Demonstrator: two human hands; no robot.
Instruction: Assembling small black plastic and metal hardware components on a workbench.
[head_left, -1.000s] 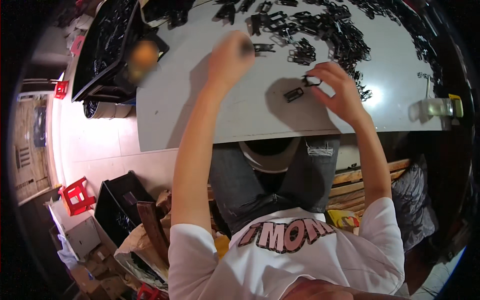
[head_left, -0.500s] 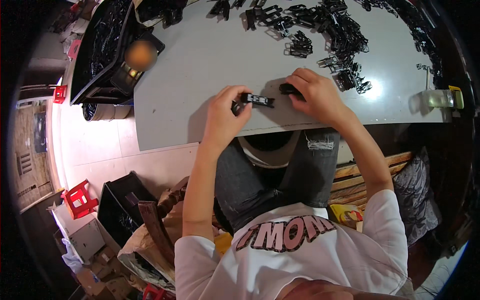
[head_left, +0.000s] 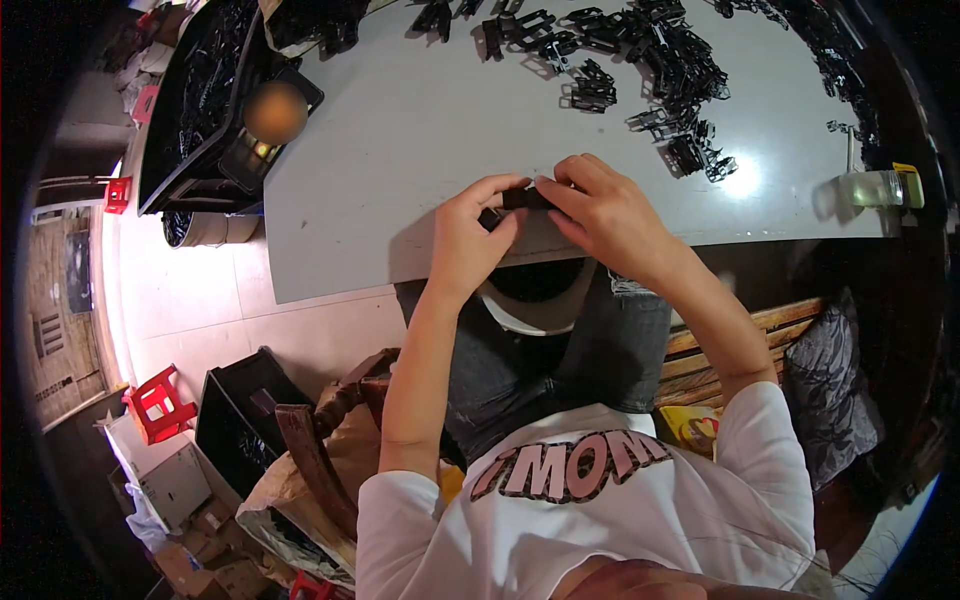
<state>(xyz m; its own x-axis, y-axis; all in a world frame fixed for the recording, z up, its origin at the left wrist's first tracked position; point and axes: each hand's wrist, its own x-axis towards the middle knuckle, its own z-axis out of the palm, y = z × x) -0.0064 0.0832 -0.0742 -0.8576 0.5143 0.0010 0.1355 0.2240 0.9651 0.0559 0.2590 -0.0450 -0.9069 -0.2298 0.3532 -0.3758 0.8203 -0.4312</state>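
Note:
Close to the near edge of the grey table [head_left: 370, 130], my two hands meet over a small black plastic piece [head_left: 522, 199]. My left hand [head_left: 466, 238] pinches its left end between thumb and fingers. From the other side, my right hand [head_left: 618, 222] closes on the right end, its fingertips almost touching those of the left. The fingers cover much of it, so I cannot tell whether it is one piece or two pressed together. Beyond the hands lies a loose heap of similar black plastic parts [head_left: 680, 75], with a small cluster [head_left: 592, 88] apart from it.
A black bin [head_left: 190, 130] of black parts stands left of the table, a dark device with a lit screen [head_left: 250, 160] at its side. A clear jar [head_left: 868, 190] lies at the right edge. Red stool [head_left: 160, 405] and black crate [head_left: 245, 410] stand on the floor.
My hands, apart before with a black piece in each, have come together. The left moved right, the right moved left, and the pieces now meet between the fingers.

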